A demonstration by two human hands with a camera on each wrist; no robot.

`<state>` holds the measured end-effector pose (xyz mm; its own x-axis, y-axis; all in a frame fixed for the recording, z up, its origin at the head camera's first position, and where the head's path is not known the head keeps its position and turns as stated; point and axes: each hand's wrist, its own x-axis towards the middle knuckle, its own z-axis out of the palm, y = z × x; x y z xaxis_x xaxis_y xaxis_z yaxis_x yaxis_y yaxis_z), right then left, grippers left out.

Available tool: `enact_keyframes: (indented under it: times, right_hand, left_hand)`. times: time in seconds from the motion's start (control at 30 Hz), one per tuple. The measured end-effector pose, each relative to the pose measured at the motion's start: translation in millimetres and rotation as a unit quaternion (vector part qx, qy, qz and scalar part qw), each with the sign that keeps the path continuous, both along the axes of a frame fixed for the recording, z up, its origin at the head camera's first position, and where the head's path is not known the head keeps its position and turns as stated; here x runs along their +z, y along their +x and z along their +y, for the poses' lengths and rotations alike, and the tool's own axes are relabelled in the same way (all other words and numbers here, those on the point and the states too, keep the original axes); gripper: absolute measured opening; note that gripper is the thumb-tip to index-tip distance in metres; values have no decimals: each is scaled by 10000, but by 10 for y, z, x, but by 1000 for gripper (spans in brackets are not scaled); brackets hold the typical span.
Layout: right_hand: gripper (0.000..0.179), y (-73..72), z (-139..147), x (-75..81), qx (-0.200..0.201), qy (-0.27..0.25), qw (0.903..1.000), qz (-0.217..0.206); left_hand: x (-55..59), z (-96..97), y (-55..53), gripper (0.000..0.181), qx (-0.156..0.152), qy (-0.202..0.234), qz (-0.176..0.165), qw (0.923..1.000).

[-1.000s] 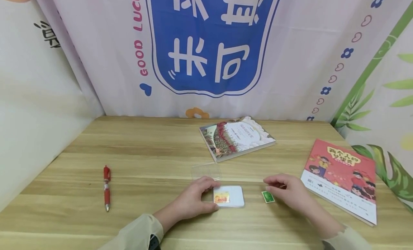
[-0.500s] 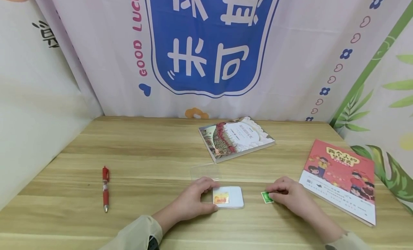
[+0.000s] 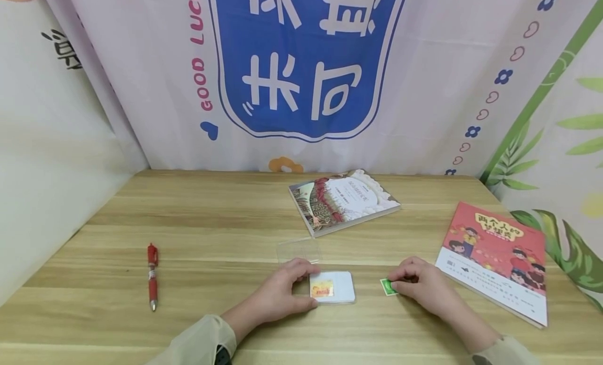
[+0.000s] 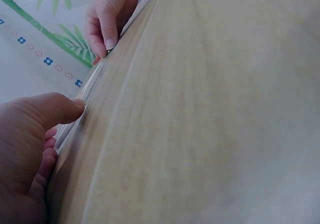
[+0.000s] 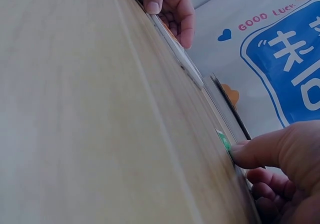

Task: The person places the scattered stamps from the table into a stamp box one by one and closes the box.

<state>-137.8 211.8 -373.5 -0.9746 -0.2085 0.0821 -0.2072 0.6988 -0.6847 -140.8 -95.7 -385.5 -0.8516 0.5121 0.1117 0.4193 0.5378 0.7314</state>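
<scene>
My left hand (image 3: 280, 290) holds a flat white rounded case (image 3: 345, 287) on the table, thumb at its near edge and fingers at its far edge. On the case's left half lies a small yellow-and-red picture square (image 3: 322, 288). To the right, my right hand (image 3: 424, 285) pinches the right side of a small green stamp-like square (image 3: 387, 287) with a pale border, low at the tabletop. The thumb (image 5: 245, 153) covers part of that square in the right wrist view. In the left wrist view, the case (image 4: 75, 124) shows edge-on beside the left thumb.
A clear plastic lid (image 3: 289, 250) lies just behind the left hand. Farther back is an illustrated book (image 3: 346, 200). A red-and-white book (image 3: 499, 260) lies right of the right hand, and a red pen (image 3: 153, 278) far left. A printed curtain (image 3: 424, 92) closes off the back.
My right hand has come down from just above the green square's upper right, and its thumb and finger have closed on it. My left hand keeps its hold on the white case.
</scene>
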Motion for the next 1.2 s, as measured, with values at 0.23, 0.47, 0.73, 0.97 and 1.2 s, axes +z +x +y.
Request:
enact_keyframes:
  times: [0.23, 0.47, 0.73, 0.97, 1.2]
  right_hand:
    - [7, -1, -14, -2, -42, -42, 9999, -107]
    - [9, 7, -49, 7, -170, -164, 9991, -356]
    - [10, 1, -80, 26, -119, -218, 9989, -397]
    - [7, -9, -82, 60, -6, -167, 9989, -449]
    - [5, -42, -98, 88, -72, -348, 9963, -778]
  left_hand:
    - [-3, 2, 4, 49, -11, -3, 25, 10000]
    - [7, 1, 11, 50, 9, -3, -18, 10000]
    - [6, -2, 9, 51, 33, -16, 34, 10000]
    - [2, -1, 3, 51, 52, -58, 44, 10000]
    - [5, 7, 2, 50, 46, -111, 42, 9999]
